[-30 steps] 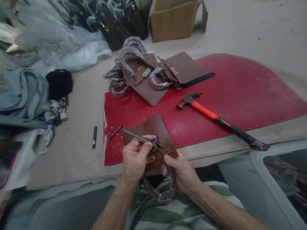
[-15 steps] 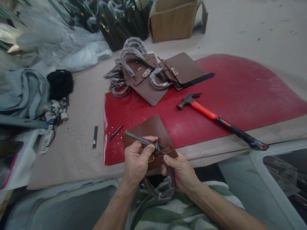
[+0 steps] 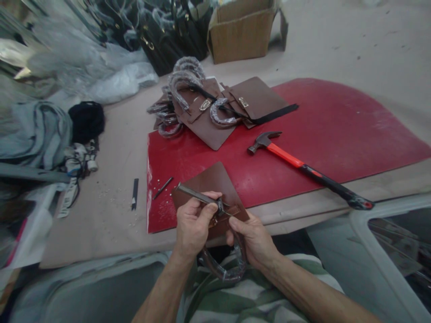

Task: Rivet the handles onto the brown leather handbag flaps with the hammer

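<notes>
My left hand (image 3: pixel 192 226) is closed around a long grey metal hand tool (image 3: pixel 195 194) whose exact kind I cannot make out. Its dark end meets the straps of a brown leather bag panel (image 3: pixel 215 177). With thumb and fingers my right hand (image 3: pixel 252 237) pinches that panel by its lower right edge, near a strap. A plastic-wrapped handle (image 3: pixel 224 272) hangs from the panel towards my lap. Gold-coloured metal shows by the strap, partly hidden by my left fingers.
On the red mat (image 3: pixel 303 148) lie a claw hammer (image 3: pixel 286 154), a thin dark rod (image 3: pixel 163 188) and more brown bag panels (image 3: pixel 215 130). A flat black tool (image 3: pixel 135 194) rests left of it among pale bits. Behind stand a cardboard box (image 3: pixel 240 38) and black bags (image 3: pixel 161 49).
The view has shifted very slightly. Both hands keep their hold, and the tool and panel stay almost where they were.
</notes>
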Available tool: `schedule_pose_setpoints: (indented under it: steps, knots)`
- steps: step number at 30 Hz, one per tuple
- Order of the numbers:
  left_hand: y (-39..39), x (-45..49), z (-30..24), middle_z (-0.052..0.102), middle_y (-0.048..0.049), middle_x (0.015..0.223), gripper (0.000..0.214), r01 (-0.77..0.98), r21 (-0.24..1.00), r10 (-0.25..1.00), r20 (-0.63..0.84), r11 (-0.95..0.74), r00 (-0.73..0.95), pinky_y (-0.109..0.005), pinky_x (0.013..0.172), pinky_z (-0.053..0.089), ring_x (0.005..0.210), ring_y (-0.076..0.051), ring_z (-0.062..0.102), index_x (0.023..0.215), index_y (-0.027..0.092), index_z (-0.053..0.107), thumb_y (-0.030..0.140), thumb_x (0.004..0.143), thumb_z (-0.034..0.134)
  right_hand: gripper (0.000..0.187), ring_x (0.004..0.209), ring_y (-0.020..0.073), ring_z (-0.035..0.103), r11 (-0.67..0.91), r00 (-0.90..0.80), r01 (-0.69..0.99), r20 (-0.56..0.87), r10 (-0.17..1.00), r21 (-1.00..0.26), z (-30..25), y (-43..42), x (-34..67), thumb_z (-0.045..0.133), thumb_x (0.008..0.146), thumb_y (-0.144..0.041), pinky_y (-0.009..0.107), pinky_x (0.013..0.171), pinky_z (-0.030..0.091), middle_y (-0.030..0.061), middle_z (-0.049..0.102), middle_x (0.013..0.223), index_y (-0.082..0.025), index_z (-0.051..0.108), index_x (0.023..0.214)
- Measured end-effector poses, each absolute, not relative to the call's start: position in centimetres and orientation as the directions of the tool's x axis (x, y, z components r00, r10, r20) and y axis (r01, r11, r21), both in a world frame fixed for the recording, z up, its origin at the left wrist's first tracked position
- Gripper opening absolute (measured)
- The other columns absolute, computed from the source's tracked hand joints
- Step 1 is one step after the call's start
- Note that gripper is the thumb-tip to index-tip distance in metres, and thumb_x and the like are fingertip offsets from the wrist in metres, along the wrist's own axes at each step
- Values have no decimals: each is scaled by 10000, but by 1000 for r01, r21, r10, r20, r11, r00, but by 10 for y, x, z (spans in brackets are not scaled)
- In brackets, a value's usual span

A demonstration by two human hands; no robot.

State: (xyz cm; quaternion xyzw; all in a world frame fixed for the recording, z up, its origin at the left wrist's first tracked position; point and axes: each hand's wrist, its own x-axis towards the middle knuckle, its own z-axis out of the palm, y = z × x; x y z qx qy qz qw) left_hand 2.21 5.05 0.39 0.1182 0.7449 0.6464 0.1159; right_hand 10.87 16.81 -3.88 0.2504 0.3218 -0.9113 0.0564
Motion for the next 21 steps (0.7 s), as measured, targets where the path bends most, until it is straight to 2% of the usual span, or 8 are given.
schedule_pose_setpoints:
  steps: [15,21]
  knots:
    - [48,23,2,753,-82,1065,182,78,980,338,13,182,-941,-281,908,539,995,-195,698,1010,168,739,260,873,662,437,432,91,534,-775,-880,235,-467,86,-586,-38,168,108,825,673,-451,153,434,392,-1,623,525,-139,638,915]
    - [52,24,7,752,-67,1040,152,189,945,373,80,267,-925,-265,862,551,984,-184,702,986,170,717,204,877,617,411,415,91,519,-764,-882,226,-460,103,-604,-38,165,108,801,698,-449,160,428,369,-5,619,514,-133,643,909]
